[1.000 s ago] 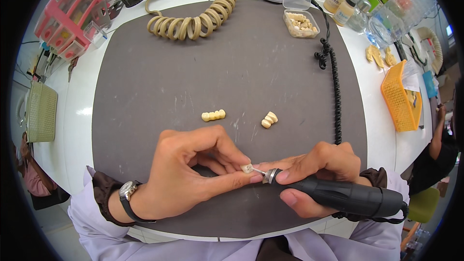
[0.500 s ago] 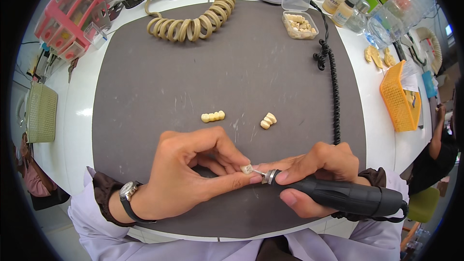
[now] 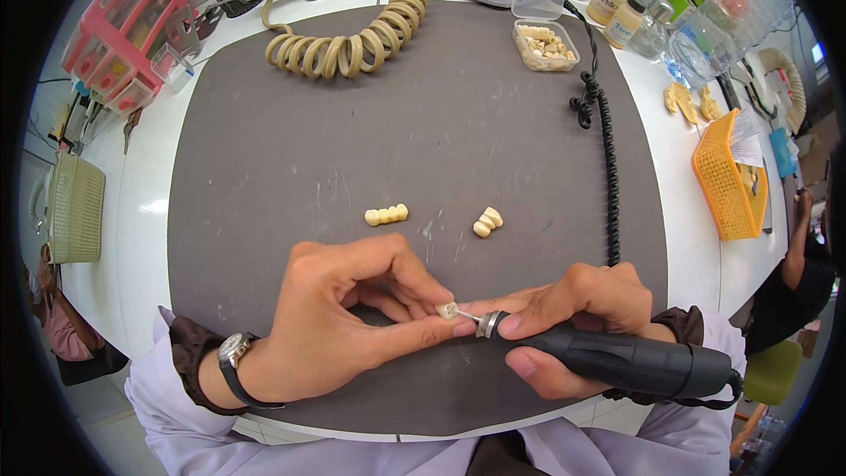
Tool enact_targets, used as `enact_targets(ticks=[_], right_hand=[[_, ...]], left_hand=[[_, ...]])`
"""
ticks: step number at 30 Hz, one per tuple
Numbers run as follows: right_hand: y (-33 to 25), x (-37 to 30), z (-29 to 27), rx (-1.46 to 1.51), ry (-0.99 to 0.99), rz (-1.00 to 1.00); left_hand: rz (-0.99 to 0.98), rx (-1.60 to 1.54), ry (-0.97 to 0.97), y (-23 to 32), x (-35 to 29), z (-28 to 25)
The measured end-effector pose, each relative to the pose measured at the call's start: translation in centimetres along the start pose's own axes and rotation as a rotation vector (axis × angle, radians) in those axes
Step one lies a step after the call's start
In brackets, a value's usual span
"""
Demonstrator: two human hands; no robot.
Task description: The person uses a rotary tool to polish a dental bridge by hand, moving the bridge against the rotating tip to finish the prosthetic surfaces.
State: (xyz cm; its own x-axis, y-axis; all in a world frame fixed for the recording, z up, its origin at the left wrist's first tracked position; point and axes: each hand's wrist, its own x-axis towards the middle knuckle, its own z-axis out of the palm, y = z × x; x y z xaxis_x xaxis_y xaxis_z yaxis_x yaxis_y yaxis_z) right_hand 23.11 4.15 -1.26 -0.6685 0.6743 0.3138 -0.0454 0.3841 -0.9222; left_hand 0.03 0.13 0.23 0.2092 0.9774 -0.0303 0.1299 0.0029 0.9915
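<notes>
Between thumb and fingertips, my left hand (image 3: 352, 300) pinches a small whitish dental crown (image 3: 448, 310). My right hand (image 3: 577, 308) grips a black rotary handpiece (image 3: 617, 356), its metal nose pointing left. The thin bur (image 3: 469, 314) reaches the crown; whether it touches the inside or just the edge is too small to tell. My right fingers stretch under the nose toward the left fingertips. Beyond my hands lie a row of joined tooth crowns (image 3: 387, 214) and, to its right, a shorter joined group of crowns (image 3: 487, 222).
A grey mat (image 3: 397, 141) covers the bench. At its far side lie a beige coiled hose (image 3: 352, 51) and an open clear box (image 3: 546, 48) of tooth pieces. The handpiece's black coiled cord (image 3: 610, 176) runs along the right. An orange basket (image 3: 727, 181) and pink drawers (image 3: 132, 26) flank the mat.
The handpiece and crown have shifted very slightly left, with the bur still at the crown. Both hands keep their grips.
</notes>
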Motion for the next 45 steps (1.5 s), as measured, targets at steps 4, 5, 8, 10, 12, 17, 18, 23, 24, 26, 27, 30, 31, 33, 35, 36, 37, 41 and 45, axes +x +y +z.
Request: enact_targets(ticks=[4, 5, 8, 10, 12, 17, 18, 23, 24, 26, 27, 30, 31, 33, 35, 36, 37, 41, 45], right_hand=[[0.0, 0.0, -0.1, -0.008, -0.008, 0.005], [-0.1, 0.0, -0.1, -0.015, -0.010, 0.006], [-0.2, 0.0, -0.2, -0.025, -0.011, 0.001], [-0.2, 0.1, -0.1, -0.021, -0.007, -0.002], [-0.2, 0.1, -0.1, -0.022, -0.007, -0.003], [-0.3, 0.2, -0.2, -0.040, -0.013, 0.002], [-0.3, 0.1, -0.2, -0.046, -0.011, 0.009], [-0.6, 0.2, -0.4, -0.068, -0.055, 0.026], [-1.0, 0.4, -0.9, -0.089, -0.107, 0.050], [-1.2, 0.6, -1.2, -0.114, -0.163, 0.064], [-1.2, 0.7, -1.2, -0.117, -0.166, 0.054], [-0.4, 0.2, -0.3, -0.057, -0.032, -0.002], [-0.3, 0.1, -0.2, -0.041, -0.003, -0.010], [-0.1, 0.0, -0.1, -0.017, 0.011, -0.014], [-0.1, 0.1, -0.2, -0.012, -0.004, -0.008], [0.0, 0.1, -0.1, -0.011, -0.007, -0.008], [0.0, 0.1, -0.1, -0.009, -0.008, -0.008], [-0.1, 0.0, -0.1, -0.014, -0.001, -0.005], [-0.2, 0.1, -0.2, -0.027, -0.015, -0.003]], left_hand=[[-0.008, -0.007, 0.008, -0.1, 0.0, 0.0], [-0.001, -0.004, 0.006, 0.0, 0.0, 0.1], [0.006, 0.003, 0.001, 0.0, 0.1, 0.1], [-0.009, 0.003, 0.003, 0.0, 0.0, 0.0], [-0.013, 0.003, 0.006, 0.1, 0.0, 0.0], [-0.006, -0.005, 0.010, -0.1, 0.0, 0.1], [-0.005, -0.011, 0.009, -0.1, 0.0, 0.1], [-0.006, -0.005, -0.002, 0.0, 0.0, 0.0], [-0.015, -0.005, 0.001, 0.1, 0.0, 0.1], [-0.019, -0.001, 0.000, 0.2, -0.1, 0.0], [-0.016, 0.004, -0.004, 0.2, -0.1, 0.0], [-0.011, -0.011, -0.001, 0.1, 0.0, 0.1], [-0.009, -0.020, 0.002, 0.1, 0.0, 0.1], [-0.010, -0.010, -0.002, 0.1, 0.0, 0.1], [-0.008, 0.000, -0.002, 0.0, 0.0, 0.1], [-0.006, 0.006, 0.001, 0.0, 0.0, 0.0], [-0.005, 0.012, 0.003, 0.0, 0.0, 0.0], [0.001, -0.004, -0.004, -0.1, 0.0, 0.0], [0.000, -0.005, -0.004, -0.1, 0.0, 0.0]])
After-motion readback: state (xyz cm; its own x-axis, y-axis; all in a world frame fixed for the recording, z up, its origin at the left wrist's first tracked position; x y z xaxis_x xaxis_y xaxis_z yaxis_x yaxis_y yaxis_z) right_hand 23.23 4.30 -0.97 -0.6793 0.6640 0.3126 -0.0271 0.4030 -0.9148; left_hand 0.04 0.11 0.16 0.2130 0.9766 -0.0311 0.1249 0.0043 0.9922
